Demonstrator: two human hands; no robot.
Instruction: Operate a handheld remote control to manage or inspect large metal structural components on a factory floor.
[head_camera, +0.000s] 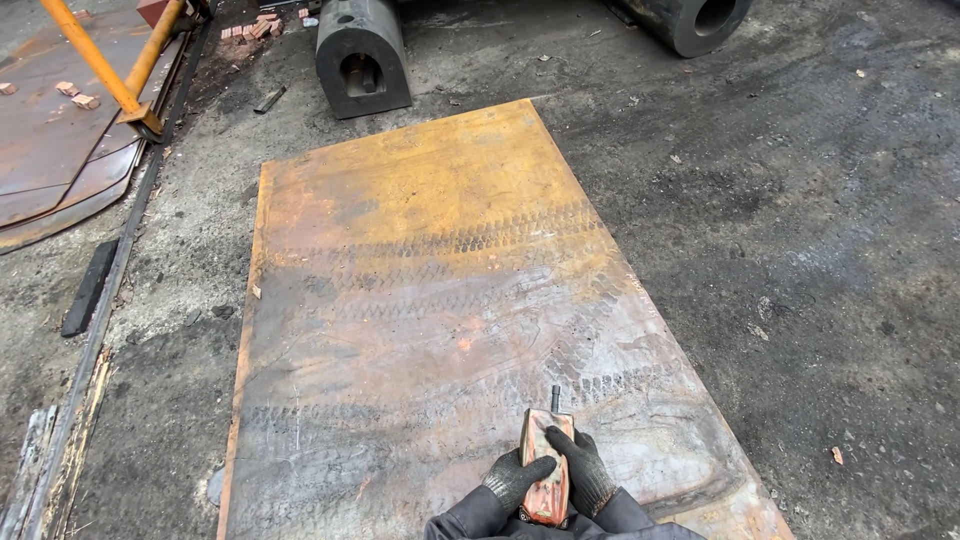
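Gripping a worn orange handheld controller (546, 466) with a stubby black antenna at six o'clock, both gloved hands, left (514, 478) and right (585, 470), wrap it so the thumbs probably reach its buttons, above the rusty steel plate (440, 300) on the floor.

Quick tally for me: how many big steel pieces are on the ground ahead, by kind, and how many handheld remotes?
Rusty steel plate: 1
Heavy hollow steel blocks, one arched, one round: 2
Orange handheld remote, held by both gloved hands, left hand and right hand: 1
Total: 4
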